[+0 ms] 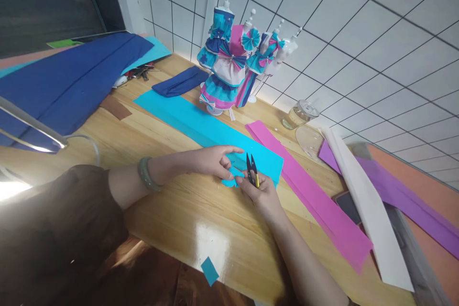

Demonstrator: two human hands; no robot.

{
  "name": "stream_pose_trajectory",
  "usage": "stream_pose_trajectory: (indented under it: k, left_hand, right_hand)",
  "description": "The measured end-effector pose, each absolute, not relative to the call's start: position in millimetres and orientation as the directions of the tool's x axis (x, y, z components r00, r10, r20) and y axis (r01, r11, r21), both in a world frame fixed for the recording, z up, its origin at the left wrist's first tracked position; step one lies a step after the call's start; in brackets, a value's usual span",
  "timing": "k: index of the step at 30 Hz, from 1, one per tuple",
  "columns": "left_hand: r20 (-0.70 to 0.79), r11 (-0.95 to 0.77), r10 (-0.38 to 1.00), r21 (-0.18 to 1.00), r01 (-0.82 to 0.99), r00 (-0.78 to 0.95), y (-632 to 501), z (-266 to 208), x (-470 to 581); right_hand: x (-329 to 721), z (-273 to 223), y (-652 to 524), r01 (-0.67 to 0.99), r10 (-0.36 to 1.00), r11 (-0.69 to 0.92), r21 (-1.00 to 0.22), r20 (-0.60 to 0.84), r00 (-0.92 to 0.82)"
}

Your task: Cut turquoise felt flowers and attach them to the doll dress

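My left hand point(213, 160) comes in from the left, one finger stretched out. Its thumb and a bent finger close on the edge of a small bright blue paper cutout point(234, 180). My right hand point(264, 193) holds black thread snips point(252, 169) with a bit of yellow on them, blades apart and pointing up. The right thumb also rests against the cutout's edge. Under and behind both hands lies a long bright blue paper strip point(215, 122). A pink strip point(311, 196) runs to the right of my right hand.
Small dress forms in paper dresses point(229, 62) stand by the tiled wall. A lidded glass jar point(299, 114), a white strip point(369, 210) and a purple strip point(401, 196) lie rightward. Dark blue sheets point(64, 76) cover the left. A blue scrap point(210, 271) sits at the near edge.
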State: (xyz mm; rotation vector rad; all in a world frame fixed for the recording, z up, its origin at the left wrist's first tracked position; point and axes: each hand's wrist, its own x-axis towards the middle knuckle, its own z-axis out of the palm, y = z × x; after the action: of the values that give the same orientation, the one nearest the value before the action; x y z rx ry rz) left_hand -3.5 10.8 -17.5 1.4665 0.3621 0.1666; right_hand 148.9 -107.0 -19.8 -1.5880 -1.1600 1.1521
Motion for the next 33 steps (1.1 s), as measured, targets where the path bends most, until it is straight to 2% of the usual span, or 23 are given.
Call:
stream_pose_trajectory:
  k: [3,7,15,19,29,33]
  left_hand:
    - [-0.138,0.108,0.396,0.989,0.103,0.908,9.6,-16.7,-1.9]
    - [-0.203,0.186,0.391,0.973,0.139,0.898,7.9,-18.5,0.6]
    - [-0.236,0.167,0.395,0.969,0.183,0.888,5.5,-14.6,0.6]
    - [-0.25,0.168,0.376,0.965,0.2,0.892,6.2,-15.6,0.5]
    - [-0.155,0.168,0.384,0.981,0.096,0.91,1.8,-26.2,7.6]
    - [-0.133,0.129,0.417,0.988,0.086,0.899,-1.1,-24.5,7.8]
  right_hand:
    - [151.1,-24.6,-106.4,0.172,0.963,-0.185,-0.968,-0.143,0.23]
    - [153.7,-28.3,-105.8,0.177,0.955,-0.16,-0.971,-0.108,0.275]
    - [154.3,-27.1,-104.9,0.105,0.967,-0.177,-0.979,-0.153,0.202]
    - [154.8,-27.4,-106.2,0.145,0.976,-0.187,-0.972,-0.167,0.14]
    - [148.2,-25.9,-105.3,0.073,0.947,-0.113,-0.991,-0.086,0.309]
    - [145.2,-25.6,-104.5,0.01,0.941,-0.118,-0.993,-0.109,0.321]
